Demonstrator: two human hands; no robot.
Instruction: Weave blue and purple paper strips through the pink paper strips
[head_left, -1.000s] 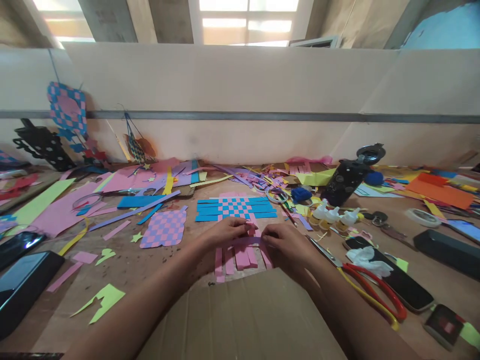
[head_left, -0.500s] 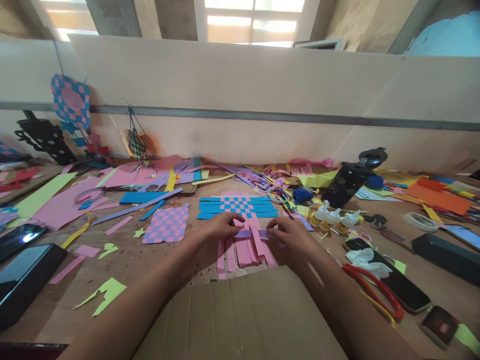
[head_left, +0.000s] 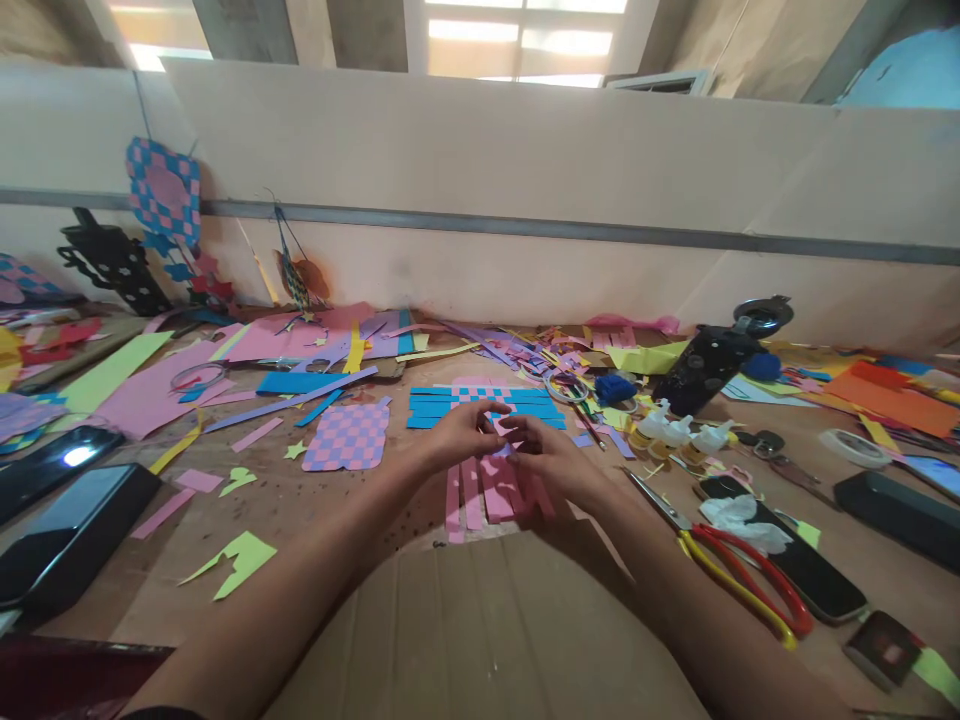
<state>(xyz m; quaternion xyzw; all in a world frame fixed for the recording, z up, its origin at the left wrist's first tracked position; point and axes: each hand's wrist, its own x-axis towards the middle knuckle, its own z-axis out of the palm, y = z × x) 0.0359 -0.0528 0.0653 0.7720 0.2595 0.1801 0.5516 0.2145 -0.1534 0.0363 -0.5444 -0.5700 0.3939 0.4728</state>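
1. Working over the bench (head_left: 405, 480) with both hands close together; left hand (head_left: 471, 437) and right hand (head_left: 551, 458) have curled fingers, the tips nearly meeting. Cannot tell whether paper is pinched between them.
2. Hands sit above the near side of a checkered pink-and-blue woven paper sheet (head_left: 474, 394), probably to keep its unwoven ends in line.
3. Sheet lies flat on the bench straight ahead of the person, partly covered by the fingers; likely centred so both hands reach it equally.
4. Appearance: small alternating squares in the middle, flat blue paper strips (head_left: 429, 408) jutting out left and right, long pink paper strips (head_left: 495, 492) fanning unevenly toward the person. Weave under the fingers hidden.
5. A finished-looking lilac-and-pink checkered paper piece (head_left: 346, 437) lies to the left, perhaps for reference.
6. Red-and-yellow-handled metal scissors (head_left: 694, 537) lie beside the right forearm, presumably for easy reach.
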